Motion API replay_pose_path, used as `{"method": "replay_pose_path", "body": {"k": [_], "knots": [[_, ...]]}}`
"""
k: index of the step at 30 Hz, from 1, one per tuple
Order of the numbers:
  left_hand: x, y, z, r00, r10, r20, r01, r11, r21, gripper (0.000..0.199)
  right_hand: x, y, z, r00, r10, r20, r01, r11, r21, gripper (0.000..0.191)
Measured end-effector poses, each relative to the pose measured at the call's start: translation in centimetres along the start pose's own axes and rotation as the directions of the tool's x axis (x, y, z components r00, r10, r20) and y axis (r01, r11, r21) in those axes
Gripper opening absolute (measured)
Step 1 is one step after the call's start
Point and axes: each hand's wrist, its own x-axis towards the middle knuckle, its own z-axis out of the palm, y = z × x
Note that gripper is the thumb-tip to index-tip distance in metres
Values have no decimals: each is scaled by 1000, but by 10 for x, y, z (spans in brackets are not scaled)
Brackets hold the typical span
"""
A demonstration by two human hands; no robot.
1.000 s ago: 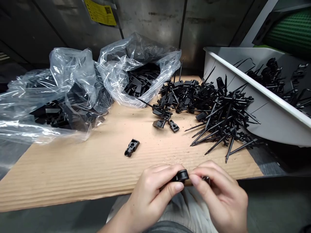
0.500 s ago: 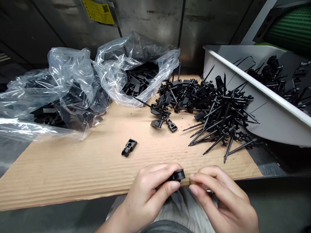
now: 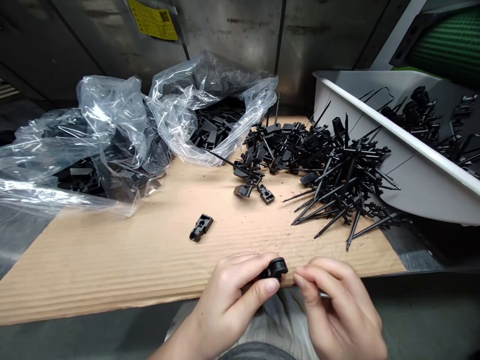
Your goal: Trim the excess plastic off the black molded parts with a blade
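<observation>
Black plastic clip (image 3: 276,269) sits clamped in the fingers of the left hand (image 3: 230,312) at lower centre of the frame, long axis running sideways toward the right hand (image 3: 339,310), its fingers together just beside the clip, contents unclear.

Bright, fairly even light; hard white glare on the plastic bags (image 3: 112,115), soft shadows only on the cardboard sheet (image 3: 112,265). Corners dim. Wide-angle distortion bows the tray rim (image 3: 393,129); far edges possibly slightly soft.
</observation>
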Motion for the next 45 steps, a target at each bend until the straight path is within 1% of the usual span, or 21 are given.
{"method": "replay_pose_path", "body": {"k": [2, 4, 7, 8, 10, 12, 13, 14, 16, 18, 20, 22, 26, 29, 35, 45], "knots": [[0, 0, -1, 999, -28, 22, 28, 1000, -8, 20, 1, 2, -3, 997, 70, 6, -71, 997, 30, 24], [-1, -2, -1, 999, -29, 29, 29, 999, -15, 19, 3, 5, -6, 992, 118, 37, -120, 990, 70, 22], [-2, -4, -1, 1000, -1, 8, 1, 1000, -26, 16, 6, 7, -9, 986, 124, 108, -135, 986, 102, 11], [-3, -5, -1, 1000, 4, 1, -4, 1000, -27, 17, 6, 7, -11, 983, 123, 137, -138, 985, 105, 10], [-4, -5, -1, 1000, 9, -2, -9, 1000, -26, 24, 7, 6, -13, 964, 159, 212, -180, 980, 84, 20], [-4, -5, -1, 1000, 14, 8, -13, 999, -36, 28, 6, 3, -16, 933, 240, 267, -254, 967, 19, 35], [-3, -5, -2, 1000, 24, 14, -23, 999, -48, 29, 5, 2, -18, 918, 275, 286, -285, 959, -7, 38], [-3, -6, -2, 999, 38, 17, -37, 998, -60, 29, 4, 1, -19, 906, 295, 304, -305, 952, -14, 37], [-2, -6, -3, 998, 64, 9, -63, 996, -70, 29, 4, 0, -20, 899, 257, 355, -289, 957, 37, 28], [-1, -7, -3, 996, 88, -9, -88, 994, -64, 28, 5, 0, -19, 901, 166, 401, -232, 965, 121, 25], [0, -8, -3, 994, 111, -12, -112, 993, -47, 29, 6, 2, -18, 909, 101, 406, -184, 968, 171, 26], [-1, -9, -2, 990, 139, -7, -139, 990, -29, 30, 7, 3, -15, 916, 82, 393, -170, 967, 192, 26], [-2, -8, -2, 989, 150, -7, -150, 989, -1, 32, 8, 4, -10, 923, 75, 376, -162, 965, 205, 24], [-2, -7, -2, 988, 155, -3, -155, 988, 7, 29, 9, 4, -6, 933, 59, 355, -140, 968, 209, 21], [0, -6, -4, 988, 152, 4, -152, 988, 7, 25, 7, 3, -6, 940, 40, 338, -112, 974, 196, 19], [1, -6, -2, 988, 157, 7, -157, 988, 0, 22, 6, 4, -4, 938, 61, 342, -134, 971, 196, 19]]}}
